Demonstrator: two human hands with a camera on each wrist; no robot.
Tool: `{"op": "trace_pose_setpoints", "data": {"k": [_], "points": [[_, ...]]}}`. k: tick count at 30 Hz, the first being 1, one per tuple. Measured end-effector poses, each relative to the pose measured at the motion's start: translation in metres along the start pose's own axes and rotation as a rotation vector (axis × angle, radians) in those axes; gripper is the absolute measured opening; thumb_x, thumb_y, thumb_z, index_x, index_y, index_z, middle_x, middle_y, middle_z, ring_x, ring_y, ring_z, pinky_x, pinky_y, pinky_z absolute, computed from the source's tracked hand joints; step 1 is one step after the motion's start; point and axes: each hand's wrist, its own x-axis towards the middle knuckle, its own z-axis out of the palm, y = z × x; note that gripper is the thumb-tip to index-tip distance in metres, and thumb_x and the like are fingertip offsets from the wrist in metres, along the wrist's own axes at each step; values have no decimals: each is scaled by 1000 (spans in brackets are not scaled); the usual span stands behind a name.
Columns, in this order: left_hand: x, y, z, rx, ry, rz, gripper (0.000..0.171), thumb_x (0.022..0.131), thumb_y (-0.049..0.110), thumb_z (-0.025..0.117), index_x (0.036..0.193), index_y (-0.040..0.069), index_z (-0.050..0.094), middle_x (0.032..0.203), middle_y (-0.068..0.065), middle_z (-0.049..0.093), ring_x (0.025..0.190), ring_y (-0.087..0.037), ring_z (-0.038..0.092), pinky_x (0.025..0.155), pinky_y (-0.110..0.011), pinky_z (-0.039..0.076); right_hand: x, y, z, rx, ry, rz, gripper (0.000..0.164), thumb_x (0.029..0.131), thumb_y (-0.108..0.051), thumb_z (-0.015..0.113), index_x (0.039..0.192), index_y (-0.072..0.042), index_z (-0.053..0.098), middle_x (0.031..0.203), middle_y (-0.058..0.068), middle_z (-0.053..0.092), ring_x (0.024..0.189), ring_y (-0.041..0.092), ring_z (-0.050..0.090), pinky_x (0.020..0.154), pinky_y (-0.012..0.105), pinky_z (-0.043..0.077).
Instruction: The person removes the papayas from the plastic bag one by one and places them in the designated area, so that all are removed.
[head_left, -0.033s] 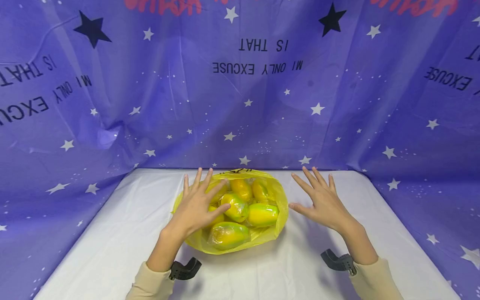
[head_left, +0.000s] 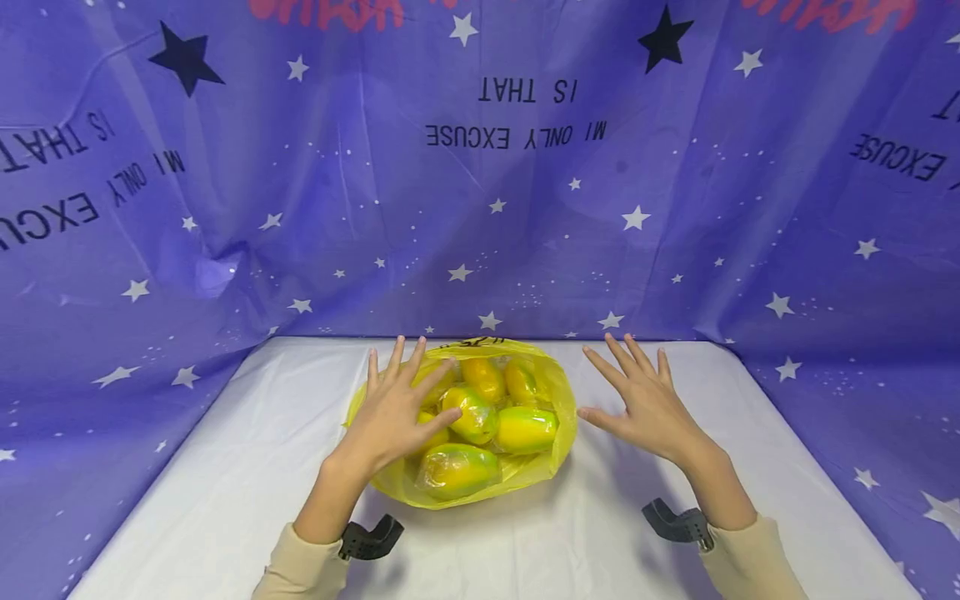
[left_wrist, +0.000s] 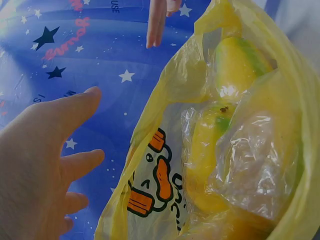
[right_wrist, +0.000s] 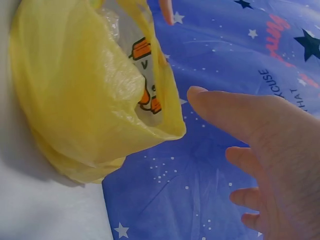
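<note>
An open yellow plastic bag [head_left: 536,477] stands on the table, holding several yellow-green mangoes [head_left: 527,430] in clear wrapping. My left hand [head_left: 390,421], fingers spread, hovers over the bag's left side and overlaps some fruit in the head view. In the left wrist view that hand [left_wrist: 30,150] is apart from the bag's rim [left_wrist: 172,80] and grips nothing. To the right of the bag, my right hand [head_left: 647,408] is held with fingers spread and thumb toward the rim. The right wrist view shows its thumb [right_wrist: 225,110] beside the bag [right_wrist: 75,95], with a gap between.
A white cloth covers the table [head_left: 757,467]. Purple star-printed fabric [head_left: 420,208] hangs behind it and along both sides. A black curved mount [head_left: 372,537] sits at the left wrist and another black mount [head_left: 675,523] at the right wrist.
</note>
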Motion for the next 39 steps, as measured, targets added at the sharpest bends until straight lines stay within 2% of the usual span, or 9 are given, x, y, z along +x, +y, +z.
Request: {"op": "trace_pose_setpoints", "data": {"k": [8, 10, 13, 18, 23, 27, 31, 36, 39], "points": [[-5, -1, 2, -23, -2, -3, 72, 91, 70, 38, 152, 33, 29, 158, -13, 10, 143, -39, -5, 108, -59, -17, -2, -2, 4, 17, -6, -3, 82, 84, -60, 64, 151, -22, 34, 158, 15, 19, 144, 38, 7, 109, 65, -6], [-8, -1, 3, -41, 7, -9, 71, 92, 69, 40, 152, 33, 30, 158, -13, 11, 143, -39, -4, 109, -60, -15, -2, -3, 7, 37, -7, -6, 82, 84, -58, 65, 151, -21, 36, 157, 15, 20, 144, 37, 8, 111, 64, -1], [-16, -3, 3, -102, 46, -51, 69, 92, 63, 47, 151, 28, 34, 158, -15, 11, 143, -40, -4, 109, -63, -12, -2, -5, 10, 85, 8, -9, 78, 85, -50, 69, 149, -18, 38, 156, 15, 24, 142, 38, 16, 110, 65, 15], [-46, -11, 10, -351, 172, -239, 67, 88, 46, 66, 145, 19, 44, 159, -16, 7, 144, -39, -5, 108, -68, -2, -4, -12, 14, 163, 55, -13, 65, 88, -30, 72, 144, -11, 44, 151, 14, 34, 134, 38, 34, 100, 62, 37], [-73, -12, 28, -633, 300, -409, 67, 84, 33, 75, 143, 19, 46, 159, -16, 7, 141, -45, 11, 102, -73, 20, -3, -23, 12, 213, 76, -70, 58, 89, -20, 72, 141, -11, 48, 147, 10, 40, 132, 32, 40, 102, 54, 39], [-87, -6, 38, -793, 364, -495, 68, 87, 26, 73, 146, 24, 41, 159, -14, 1, 139, -47, 17, 101, -72, 25, 2, -36, 11, 245, 74, -127, 54, 88, -18, 72, 138, -12, 51, 146, 7, 42, 131, 28, 42, 103, 50, 40], [-94, 4, 46, -939, 410, -529, 72, 88, 20, 71, 149, 25, 35, 160, -9, -1, 143, -41, 7, 102, -74, 18, 8, -49, 14, 262, 58, -169, 51, 88, -16, 72, 135, -11, 54, 142, 9, 45, 129, 28, 44, 102, 49, 42], [-92, 16, 55, -1033, 439, -499, 69, 89, 14, 70, 148, 21, 35, 154, -6, 22, 143, -33, 12, 107, -70, 10, 15, -64, 22, 250, 9, -212, 48, 88, -17, 72, 133, -13, 56, 139, 8, 48, 127, 27, 47, 99, 43, 46], [-89, 22, 59, -1051, 451, -518, 64, 89, 15, 69, 145, 21, 40, 149, -4, 31, 142, -30, 17, 109, -67, 11, 18, -71, 28, 259, -26, -230, 49, 87, -15, 73, 133, -12, 56, 138, 8, 49, 124, 26, 50, 97, 40, 48]]}}
